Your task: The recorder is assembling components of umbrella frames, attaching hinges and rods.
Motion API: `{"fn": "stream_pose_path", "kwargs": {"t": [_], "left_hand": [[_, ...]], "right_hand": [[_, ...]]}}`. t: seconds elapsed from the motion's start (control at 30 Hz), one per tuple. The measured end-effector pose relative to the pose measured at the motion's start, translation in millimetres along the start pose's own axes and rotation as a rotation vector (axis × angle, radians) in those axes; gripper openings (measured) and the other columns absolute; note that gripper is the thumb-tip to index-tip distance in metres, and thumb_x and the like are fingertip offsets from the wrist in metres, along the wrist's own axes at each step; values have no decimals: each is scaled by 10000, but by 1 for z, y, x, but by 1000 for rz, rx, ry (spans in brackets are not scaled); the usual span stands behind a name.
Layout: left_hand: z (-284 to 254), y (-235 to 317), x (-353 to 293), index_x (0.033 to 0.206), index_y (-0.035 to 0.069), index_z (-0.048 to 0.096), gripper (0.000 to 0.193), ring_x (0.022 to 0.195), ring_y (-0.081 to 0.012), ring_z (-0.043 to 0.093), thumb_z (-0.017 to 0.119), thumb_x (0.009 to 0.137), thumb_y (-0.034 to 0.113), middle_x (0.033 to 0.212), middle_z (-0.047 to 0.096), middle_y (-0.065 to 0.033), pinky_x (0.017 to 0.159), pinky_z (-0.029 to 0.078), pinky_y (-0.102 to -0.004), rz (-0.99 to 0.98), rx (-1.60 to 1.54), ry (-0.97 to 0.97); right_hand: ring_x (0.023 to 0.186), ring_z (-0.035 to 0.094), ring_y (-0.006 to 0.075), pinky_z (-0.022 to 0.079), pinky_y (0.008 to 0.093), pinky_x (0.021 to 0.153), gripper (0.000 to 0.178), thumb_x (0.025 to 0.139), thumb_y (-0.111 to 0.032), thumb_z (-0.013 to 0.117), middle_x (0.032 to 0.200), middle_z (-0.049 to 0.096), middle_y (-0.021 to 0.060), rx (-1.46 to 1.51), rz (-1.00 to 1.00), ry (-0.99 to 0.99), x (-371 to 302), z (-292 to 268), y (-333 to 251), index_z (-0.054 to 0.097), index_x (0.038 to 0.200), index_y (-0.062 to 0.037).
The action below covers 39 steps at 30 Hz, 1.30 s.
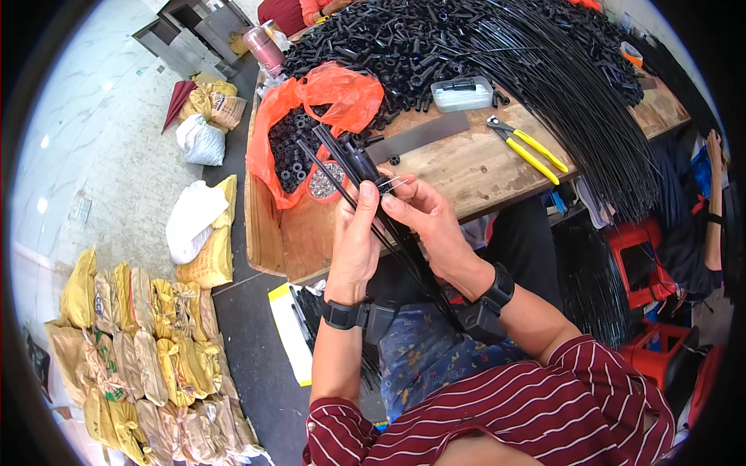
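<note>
i've got both hands together over the wooden table (474, 167)'s edge, left hand (353, 245) and right hand (431, 225) pinched on the black rod bundle (350, 159), beside the orange bag (311, 105).

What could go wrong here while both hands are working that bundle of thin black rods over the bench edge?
The left hand and right hand pinch the black rods near one end, so the long free lengths may splay or slip loose. The rod tips reach over the orange bag of small black parts and could snag it and spill them. The yellow-handled pliers lie near the table edge and could be knocked off.
</note>
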State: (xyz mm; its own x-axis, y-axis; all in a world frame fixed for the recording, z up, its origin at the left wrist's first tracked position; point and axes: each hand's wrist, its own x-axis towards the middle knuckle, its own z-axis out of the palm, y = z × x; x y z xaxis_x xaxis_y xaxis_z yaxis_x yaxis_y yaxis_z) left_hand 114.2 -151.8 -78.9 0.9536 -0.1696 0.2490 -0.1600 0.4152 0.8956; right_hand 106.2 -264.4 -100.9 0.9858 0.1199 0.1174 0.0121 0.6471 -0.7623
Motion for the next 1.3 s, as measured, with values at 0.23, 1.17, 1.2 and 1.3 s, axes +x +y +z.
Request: {"fn": "stream_pose_path", "kwargs": {"t": [0.23, 1.17, 1.2, 1.3], "left_hand": [[1, 3, 3, 1085, 3, 524, 341, 1055, -277, 600, 472, 990, 327, 873, 625, -85, 908, 483, -399, -22, 113, 63], [-13, -1, 1, 1116, 12, 511, 362, 1008, -248, 584, 610, 919, 299, 880, 552, -59, 911, 481, -395, -95, -260, -77], [-12, -1, 1, 1113, 12, 506, 363, 978, -240, 584, 611, 917, 300, 867, 541, -52, 912, 480, -396, -94, -291, -83], [-13, -2, 1, 1109, 28, 492, 366, 914, -220, 565, 610, 913, 313, 847, 508, -33, 940, 459, -406, -92, -320, -109]], "right_hand": [[855, 507, 23, 413, 208, 795, 145, 876, -148, 681, 953, 559, -68, -79, 1, -58, 4, -8, 9, 624, 977, -61], [730, 510, 23, 425, 213, 646, 169, 883, -145, 652, 805, 597, -54, -418, 252, -339, 14, -34, -33, 685, 940, 11], [687, 510, 33, 426, 226, 616, 175, 870, -147, 657, 750, 604, -39, -666, 219, -363, 14, -39, -38, 692, 887, 24], [624, 501, 41, 419, 247, 563, 197, 835, -161, 671, 655, 598, 2, -774, 182, -381, 10, -38, -58, 680, 844, 35]]}}
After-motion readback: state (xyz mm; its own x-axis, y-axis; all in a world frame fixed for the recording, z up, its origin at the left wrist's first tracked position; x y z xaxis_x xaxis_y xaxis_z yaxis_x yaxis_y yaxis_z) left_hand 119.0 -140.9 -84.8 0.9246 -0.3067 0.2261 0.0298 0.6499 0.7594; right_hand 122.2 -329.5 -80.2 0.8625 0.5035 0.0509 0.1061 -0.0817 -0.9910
